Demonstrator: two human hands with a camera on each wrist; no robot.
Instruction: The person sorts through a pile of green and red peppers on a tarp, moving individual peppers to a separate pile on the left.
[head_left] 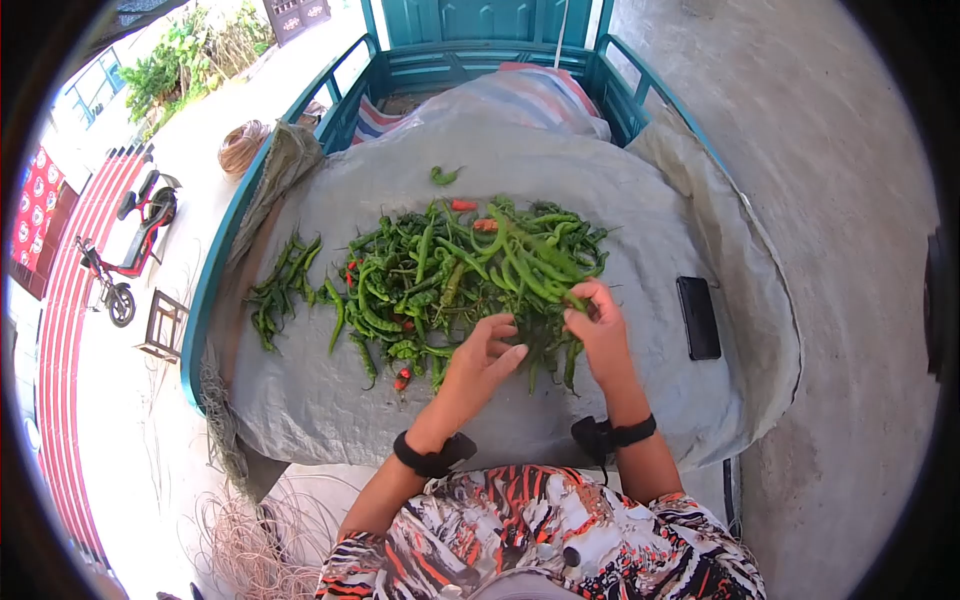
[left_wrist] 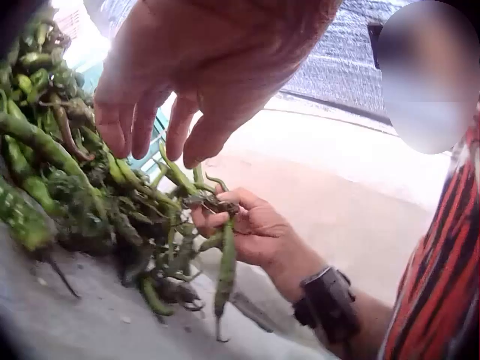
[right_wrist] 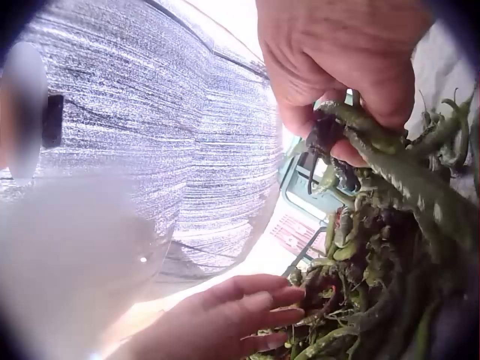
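The right grip pinches green peppers at the four-o'clock edge of the pepper pile. The left grip, fingers apart and loosely bent, is at the pile's six o'clock. A smaller bunch lies at nine; a phone, at the right grip's three. The forearms slant inward.

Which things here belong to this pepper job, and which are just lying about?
Seems part of the job:
- big pepper pile
- small pepper heap to its left
- peppers pinched in the right hand
- grey sheet underneath

Probably just lying about:
- phone on the sheet
- brown coil
- scooter
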